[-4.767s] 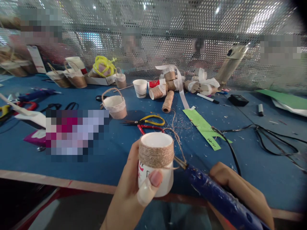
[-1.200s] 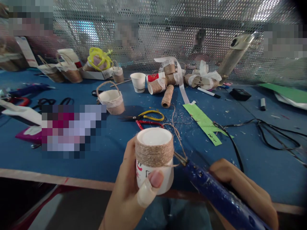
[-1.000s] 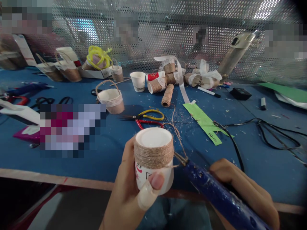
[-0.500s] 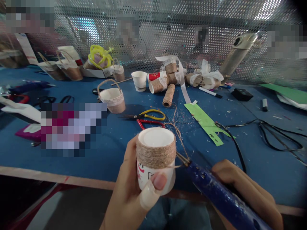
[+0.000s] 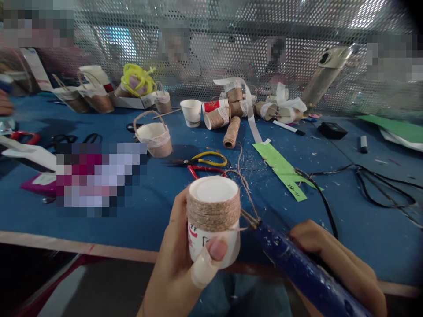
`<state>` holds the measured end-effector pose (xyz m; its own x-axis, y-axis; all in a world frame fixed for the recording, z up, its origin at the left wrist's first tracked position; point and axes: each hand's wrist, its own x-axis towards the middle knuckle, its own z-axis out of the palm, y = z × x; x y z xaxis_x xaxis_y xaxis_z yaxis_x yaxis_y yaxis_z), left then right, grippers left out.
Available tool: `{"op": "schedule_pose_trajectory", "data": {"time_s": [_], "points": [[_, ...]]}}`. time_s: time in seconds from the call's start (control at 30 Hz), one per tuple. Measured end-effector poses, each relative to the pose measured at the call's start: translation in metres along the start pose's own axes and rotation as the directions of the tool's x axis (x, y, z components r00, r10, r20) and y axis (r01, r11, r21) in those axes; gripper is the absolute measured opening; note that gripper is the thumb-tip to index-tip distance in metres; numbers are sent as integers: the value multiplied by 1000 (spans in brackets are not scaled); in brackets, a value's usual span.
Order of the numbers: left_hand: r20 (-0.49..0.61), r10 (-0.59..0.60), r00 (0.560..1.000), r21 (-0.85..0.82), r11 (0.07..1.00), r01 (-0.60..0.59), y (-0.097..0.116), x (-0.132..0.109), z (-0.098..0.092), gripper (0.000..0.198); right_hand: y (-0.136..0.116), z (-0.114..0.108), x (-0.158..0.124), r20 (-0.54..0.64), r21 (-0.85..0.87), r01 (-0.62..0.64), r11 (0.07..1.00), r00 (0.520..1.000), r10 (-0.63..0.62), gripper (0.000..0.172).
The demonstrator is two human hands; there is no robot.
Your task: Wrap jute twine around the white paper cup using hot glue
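Observation:
My left hand [image 5: 185, 259] is closed around a white paper cup [image 5: 214, 253], held upside down, with a bandage-like wrap on the thumb. Jute twine [image 5: 213, 215] is wound in tight rows round the cup's upper part. A loose strand leads from the cup's right side back across the table. In my right hand [image 5: 330, 255] is a blue glue gun [image 5: 297, 264], its metal tip right beside the twine at the cup's right side. The fingers wrap its handle, partly hidden behind it.
Yellow-handled scissors [image 5: 209, 159] and a red-handled tool [image 5: 206, 171] lie behind the cup. A twine basket [image 5: 158, 143], twine spool [image 5: 231, 132], green card [image 5: 280, 171] and black cable [image 5: 380, 193] lie around. Another person's hand [image 5: 5, 103] shows at far left.
At far left, the blue tool that lay on the table is gone from its spot, and another person's hand has appeared. My hands, cup and glue gun have barely moved.

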<state>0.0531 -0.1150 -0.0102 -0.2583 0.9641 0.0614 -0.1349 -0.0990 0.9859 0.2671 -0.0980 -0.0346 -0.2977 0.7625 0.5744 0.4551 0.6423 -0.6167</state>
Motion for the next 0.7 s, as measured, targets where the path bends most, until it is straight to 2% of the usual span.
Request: {"op": "schedule_pose_trajectory", "data": {"time_s": [0.17,0.33,0.7], "points": [[44,-22,999,-19,1000,23,-1,1,-3,51,-1,0,0,1,-14,-12,1000,1000,12,25],[11,-11,1000,6,1000,11,-2,1,-3,53,0,0,0,13,-20,23,1000,1000,-22,25],[27,-9,1000,6,1000,9,-3,1,-5,53,-2,0,2,1,-32,21,999,1000,-21,24]]}}
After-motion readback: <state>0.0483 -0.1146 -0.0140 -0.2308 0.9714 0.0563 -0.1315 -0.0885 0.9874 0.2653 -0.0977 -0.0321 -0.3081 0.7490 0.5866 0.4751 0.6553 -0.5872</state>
